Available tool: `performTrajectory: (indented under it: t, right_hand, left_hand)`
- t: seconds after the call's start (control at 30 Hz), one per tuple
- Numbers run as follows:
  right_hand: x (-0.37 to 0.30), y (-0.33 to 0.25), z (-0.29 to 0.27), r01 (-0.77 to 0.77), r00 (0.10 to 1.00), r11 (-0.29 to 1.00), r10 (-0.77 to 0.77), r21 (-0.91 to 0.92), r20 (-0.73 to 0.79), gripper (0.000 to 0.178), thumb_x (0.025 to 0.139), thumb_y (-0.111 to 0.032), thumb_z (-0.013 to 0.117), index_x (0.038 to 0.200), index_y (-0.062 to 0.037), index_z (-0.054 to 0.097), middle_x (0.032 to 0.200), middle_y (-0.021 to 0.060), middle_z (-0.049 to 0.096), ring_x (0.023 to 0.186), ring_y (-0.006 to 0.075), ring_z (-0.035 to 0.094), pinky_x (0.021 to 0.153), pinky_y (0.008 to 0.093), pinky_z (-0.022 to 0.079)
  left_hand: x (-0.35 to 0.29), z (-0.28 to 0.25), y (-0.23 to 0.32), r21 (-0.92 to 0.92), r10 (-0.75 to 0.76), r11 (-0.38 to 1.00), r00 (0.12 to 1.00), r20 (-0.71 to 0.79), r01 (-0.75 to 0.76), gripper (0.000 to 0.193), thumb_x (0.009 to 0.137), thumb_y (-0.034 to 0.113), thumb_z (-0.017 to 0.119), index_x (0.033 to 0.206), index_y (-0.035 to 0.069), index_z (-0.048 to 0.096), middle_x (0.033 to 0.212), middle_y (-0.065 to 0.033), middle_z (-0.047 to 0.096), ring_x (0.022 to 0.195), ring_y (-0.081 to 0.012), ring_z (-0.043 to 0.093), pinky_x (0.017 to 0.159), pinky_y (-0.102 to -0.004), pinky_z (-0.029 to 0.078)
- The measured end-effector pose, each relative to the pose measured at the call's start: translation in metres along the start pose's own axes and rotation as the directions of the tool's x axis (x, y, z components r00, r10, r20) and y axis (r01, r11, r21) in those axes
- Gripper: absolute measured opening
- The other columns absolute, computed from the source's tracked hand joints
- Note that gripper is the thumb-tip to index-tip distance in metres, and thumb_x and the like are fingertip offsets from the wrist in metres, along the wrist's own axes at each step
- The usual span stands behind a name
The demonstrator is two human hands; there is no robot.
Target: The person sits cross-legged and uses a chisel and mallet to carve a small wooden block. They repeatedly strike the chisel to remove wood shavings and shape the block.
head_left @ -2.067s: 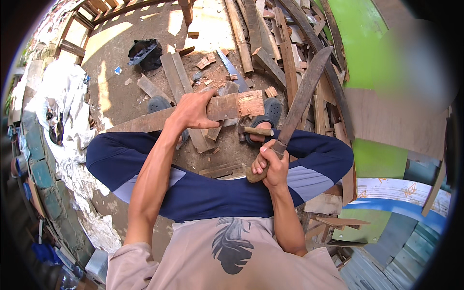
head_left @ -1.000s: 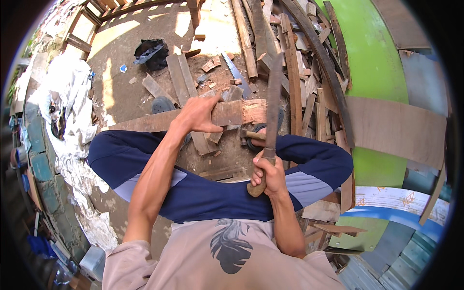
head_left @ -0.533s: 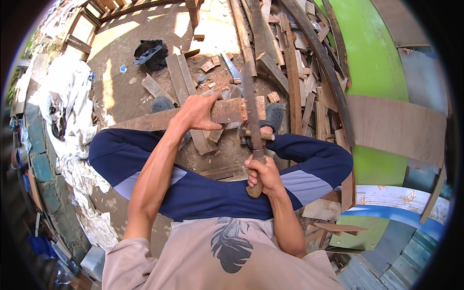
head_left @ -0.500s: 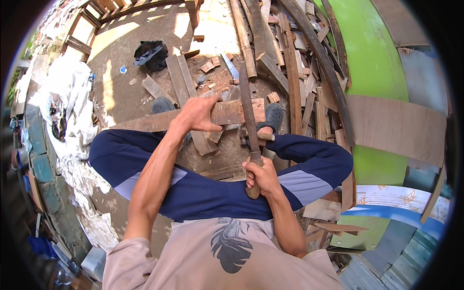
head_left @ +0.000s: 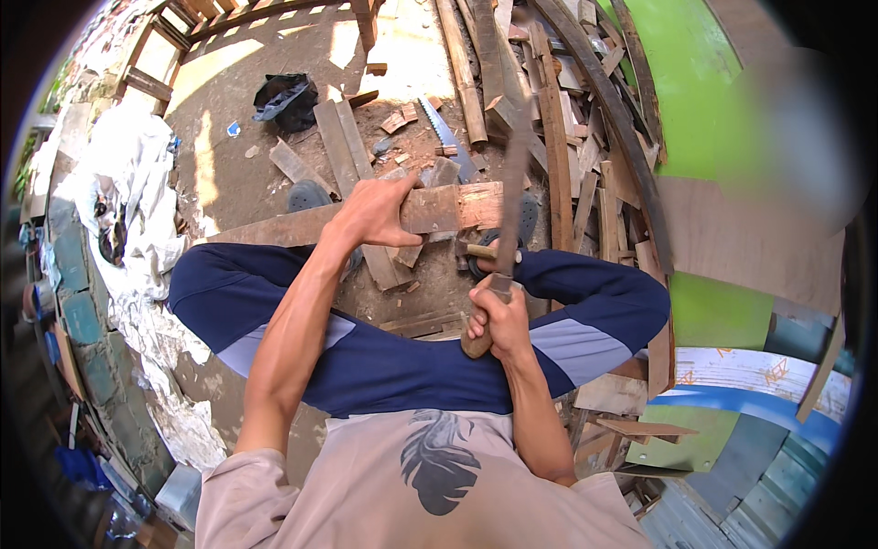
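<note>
A long wooden plank lies crosswise in front of me, its right end cut back to pale, rough wood. My left hand grips it near that end, thumb on the near edge and fingers over the far one. In my right hand is the wooden handle of a machete, fingers wrapped round it. Its long dark blade, smeared by motion, points away from me just right of the plank's end, apart from it. A short wooden handle shows beneath, next to my right foot; what it belongs to is unclear.
A handsaw lies among wood chips ahead, with loose boards and a black plastic bag to its left. Scrap wood is heaped on the right, before a green panel. White sheeting lies along the left.
The machete blade has swung right, off the plank's end, and my right hand has moved slightly right and up. More of the pale cut wood and the saw shows. My left hand stays put.
</note>
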State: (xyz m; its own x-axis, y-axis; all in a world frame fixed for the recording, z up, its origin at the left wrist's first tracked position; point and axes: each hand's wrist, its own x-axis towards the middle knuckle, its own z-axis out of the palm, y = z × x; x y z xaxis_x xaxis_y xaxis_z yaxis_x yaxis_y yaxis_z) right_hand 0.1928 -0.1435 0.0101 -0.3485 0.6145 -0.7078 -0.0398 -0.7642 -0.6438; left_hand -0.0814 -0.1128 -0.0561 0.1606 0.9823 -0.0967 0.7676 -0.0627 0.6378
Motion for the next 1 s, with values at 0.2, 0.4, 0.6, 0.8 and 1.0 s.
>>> performTrajectory:
  t: [0.2, 0.4, 0.6, 0.8, 1.0]
  right_hand:
    - [-0.010, -0.009, 0.003, 0.158, 0.987, 0.986, -0.160, 0.049, 0.035, 0.013, 0.090, -0.006, 0.062, 0.081, -0.0034, 0.052, 0.056, 0.0020, 0.046, 0.041, 0.0120, 0.046, 0.041, 0.0296, 0.041]
    - [-0.009, -0.014, -0.001, 0.019, 1.000, 0.999, -0.019, -0.028, 0.007, 0.013, 0.091, -0.006, 0.060, 0.082, -0.0043, 0.051, 0.055, 0.0017, 0.044, 0.041, 0.0124, 0.045, 0.041, 0.0302, 0.041]
    - [-0.008, -0.006, 0.000, -0.162, 0.984, 0.972, 0.172, -0.173, 0.043, 0.013, 0.092, -0.006, 0.057, 0.081, -0.0048, 0.050, 0.055, 0.0014, 0.043, 0.042, 0.0126, 0.045, 0.042, 0.0301, 0.042]
    - [-0.010, 0.000, -0.002, 0.153, 0.988, 0.986, -0.152, 0.058, -0.023, 0.013, 0.091, -0.006, 0.058, 0.080, -0.0051, 0.050, 0.055, 0.0011, 0.043, 0.041, 0.0120, 0.044, 0.041, 0.0295, 0.042]
    - [-0.022, 0.001, -0.005, 0.161, 0.987, 0.985, -0.162, 0.061, 0.019, 0.012, 0.091, -0.007, 0.059, 0.083, -0.0048, 0.051, 0.056, 0.0013, 0.044, 0.042, 0.0120, 0.044, 0.042, 0.0296, 0.042]
  left_hand:
    - [-0.003, 0.000, -0.001, 0.010, -0.030, 1.000, 0.999, 0.029, 0.029, 0.073, 0.055, 0.037, 0.082, 0.114, 0.003, 0.057, 0.089, -0.0235, 0.068, 0.085, -0.0440, 0.066, 0.074, -0.0488, 0.051]
    - [-0.001, -0.001, -0.002, 0.012, -0.005, 1.000, 1.000, 0.007, 0.005, 0.072, 0.055, 0.037, 0.082, 0.113, 0.003, 0.057, 0.089, -0.0235, 0.068, 0.086, -0.0431, 0.066, 0.074, -0.0487, 0.050]
    - [0.001, -0.002, 0.004, 0.002, -0.007, 1.000, 1.000, 0.010, 0.007, 0.072, 0.056, 0.038, 0.082, 0.114, 0.002, 0.057, 0.088, -0.0229, 0.068, 0.085, -0.0428, 0.066, 0.073, -0.0483, 0.050]
    - [0.001, -0.001, -0.001, 0.011, 0.003, 1.000, 1.000, -0.004, -0.003, 0.073, 0.055, 0.038, 0.083, 0.114, 0.003, 0.058, 0.087, -0.0220, 0.069, 0.083, -0.0431, 0.066, 0.073, -0.0479, 0.051]
    - [-0.010, 0.006, 0.003, 0.004, 0.006, 1.000, 1.000, -0.010, -0.006, 0.073, 0.055, 0.037, 0.083, 0.114, 0.003, 0.058, 0.086, -0.0221, 0.069, 0.084, -0.0433, 0.066, 0.073, -0.0478, 0.051]
